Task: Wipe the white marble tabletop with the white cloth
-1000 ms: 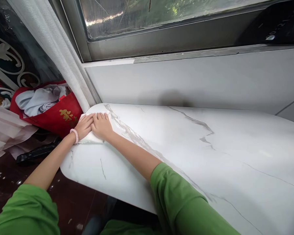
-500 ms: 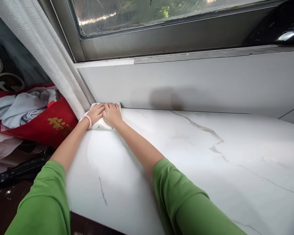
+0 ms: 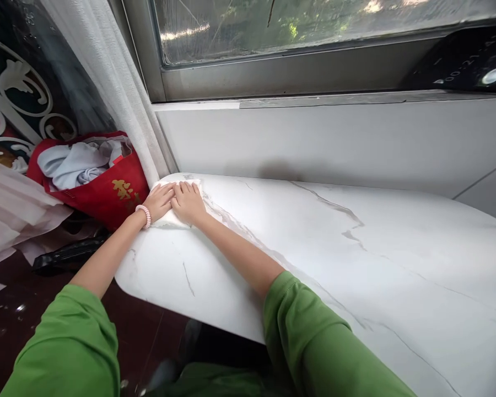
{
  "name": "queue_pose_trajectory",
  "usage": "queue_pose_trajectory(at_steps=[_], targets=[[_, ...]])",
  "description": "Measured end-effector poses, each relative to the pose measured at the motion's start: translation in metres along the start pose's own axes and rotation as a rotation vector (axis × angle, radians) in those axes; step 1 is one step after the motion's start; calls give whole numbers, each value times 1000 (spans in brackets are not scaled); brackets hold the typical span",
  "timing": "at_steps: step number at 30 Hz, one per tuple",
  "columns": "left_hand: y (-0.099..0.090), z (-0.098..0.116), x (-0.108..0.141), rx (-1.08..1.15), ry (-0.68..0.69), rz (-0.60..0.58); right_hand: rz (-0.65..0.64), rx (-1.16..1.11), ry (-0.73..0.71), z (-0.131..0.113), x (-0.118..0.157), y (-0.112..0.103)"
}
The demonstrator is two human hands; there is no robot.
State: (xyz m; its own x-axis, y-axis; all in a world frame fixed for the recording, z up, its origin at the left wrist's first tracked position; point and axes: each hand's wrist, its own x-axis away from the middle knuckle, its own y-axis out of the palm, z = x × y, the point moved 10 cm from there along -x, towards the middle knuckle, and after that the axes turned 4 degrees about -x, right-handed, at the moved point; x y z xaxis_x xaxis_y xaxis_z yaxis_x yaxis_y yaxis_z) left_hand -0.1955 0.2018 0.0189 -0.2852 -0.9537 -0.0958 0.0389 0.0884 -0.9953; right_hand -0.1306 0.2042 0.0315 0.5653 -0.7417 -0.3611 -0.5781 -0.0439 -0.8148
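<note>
White cloth [image 3: 171,219] lies flat under both hands' outstretched, ungrasping fingers [image 3: 177,190] at the marble table [image 3: 314,248] corner.

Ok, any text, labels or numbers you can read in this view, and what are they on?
Gold characters on the red bag: too blurred to read.
Faint pale digits on the black object at the window sill, upper right: too dim to read.
Nothing else carries text.

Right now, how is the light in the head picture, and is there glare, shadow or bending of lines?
Head view: daylight through the window; a glare streak on its glass; a faint shadow on the wall; the marble table edge bows from lens distortion; both hands and the white cloth look sharp.
</note>
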Motion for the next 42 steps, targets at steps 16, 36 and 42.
queue_pose_trajectory(at_steps=[16,36,42], targets=[[-25,64,173,-117,-154,88,-77,-74,-281,-112,117,-5],[-10,12,-2,4,-68,102,54,-83,3,5,-3,-14],[-9,-5,-44,51,-44,106,64,-66,65,31,-36,-11]])
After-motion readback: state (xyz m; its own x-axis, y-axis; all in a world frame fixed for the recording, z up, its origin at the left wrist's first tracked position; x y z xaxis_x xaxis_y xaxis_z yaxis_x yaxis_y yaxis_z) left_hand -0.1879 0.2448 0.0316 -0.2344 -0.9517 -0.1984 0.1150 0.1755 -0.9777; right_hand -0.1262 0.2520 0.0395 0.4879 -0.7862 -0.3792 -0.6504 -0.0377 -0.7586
